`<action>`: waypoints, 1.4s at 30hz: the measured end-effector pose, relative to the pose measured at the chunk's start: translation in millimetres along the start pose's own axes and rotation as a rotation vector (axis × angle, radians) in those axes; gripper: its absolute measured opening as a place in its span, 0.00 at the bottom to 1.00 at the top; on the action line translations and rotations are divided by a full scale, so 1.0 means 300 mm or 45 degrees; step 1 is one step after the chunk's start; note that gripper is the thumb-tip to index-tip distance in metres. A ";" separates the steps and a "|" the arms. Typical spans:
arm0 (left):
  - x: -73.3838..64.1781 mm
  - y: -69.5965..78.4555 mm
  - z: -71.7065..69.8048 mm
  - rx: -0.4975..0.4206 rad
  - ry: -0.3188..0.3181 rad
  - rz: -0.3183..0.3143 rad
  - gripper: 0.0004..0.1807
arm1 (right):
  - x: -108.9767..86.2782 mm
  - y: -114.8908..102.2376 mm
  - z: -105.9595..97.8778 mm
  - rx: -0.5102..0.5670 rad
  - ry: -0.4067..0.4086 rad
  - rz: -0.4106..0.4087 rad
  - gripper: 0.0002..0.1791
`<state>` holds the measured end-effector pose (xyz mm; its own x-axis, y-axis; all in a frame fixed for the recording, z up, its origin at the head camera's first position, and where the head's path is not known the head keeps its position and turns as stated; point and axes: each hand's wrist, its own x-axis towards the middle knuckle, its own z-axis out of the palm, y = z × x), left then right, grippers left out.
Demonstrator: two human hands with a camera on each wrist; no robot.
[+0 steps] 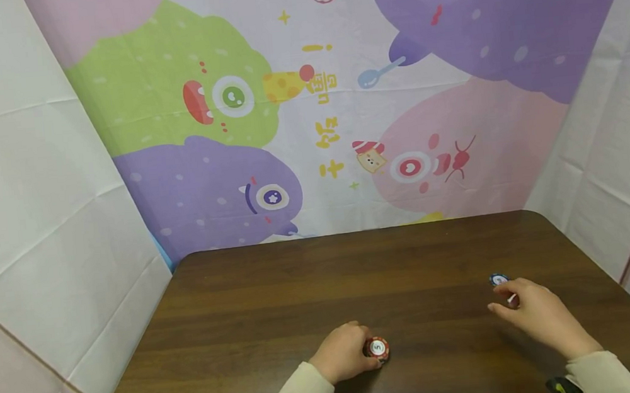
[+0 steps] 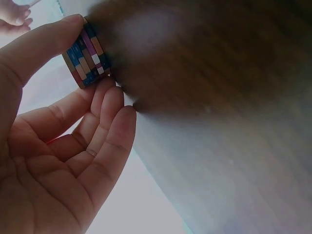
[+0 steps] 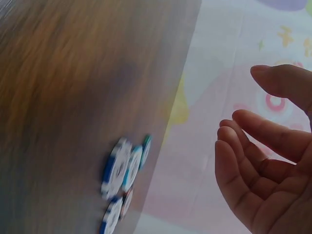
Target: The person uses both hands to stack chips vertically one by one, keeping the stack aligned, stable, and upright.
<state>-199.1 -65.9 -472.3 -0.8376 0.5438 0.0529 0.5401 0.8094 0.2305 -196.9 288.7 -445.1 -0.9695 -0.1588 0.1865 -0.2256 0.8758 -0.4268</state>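
Observation:
Near the front middle of the table, my left hand [image 1: 342, 352] pinches a short stack of poker chips [image 1: 377, 347] between thumb and fingers. The top chip is red and white with a 5 on it. In the left wrist view, the edge of the stack [image 2: 87, 54] shows blue, tan, purple and white bands. My right hand [image 1: 539, 314] hovers at the right, thumb and fingers apart and nothing between them. Just beyond it lies a dark blue chip [image 1: 498, 279]. The right wrist view shows several loose chips, among them a blue and white chip [image 3: 117, 168] and a teal chip [image 3: 132, 168].
The dark wooden table [image 1: 234, 305] has rounded far corners. Behind it hangs a cloth [image 1: 316, 209] printed with cartoon monsters, and pale panels [image 1: 63, 183] flank both sides. A green-edged chip [image 3: 146, 151] and a reddish chip [image 3: 126, 202] lie among the loose ones.

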 end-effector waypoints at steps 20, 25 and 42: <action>0.001 -0.003 0.004 0.010 0.016 0.007 0.17 | 0.000 0.177 -0.017 -0.155 -0.206 0.086 0.18; -0.001 0.000 -0.001 0.005 0.007 0.004 0.16 | 0.009 0.188 -0.003 -0.177 -0.225 0.102 0.14; -0.001 0.003 -0.007 0.005 -0.010 -0.002 0.17 | 0.013 0.180 0.014 -0.190 -0.270 0.110 0.12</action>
<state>-198.4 -65.8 -470.2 -0.8377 0.5442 0.0450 0.5391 0.8111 0.2267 -213.4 333.3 -471.1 -0.9865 -0.1587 -0.0409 -0.1398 0.9453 -0.2948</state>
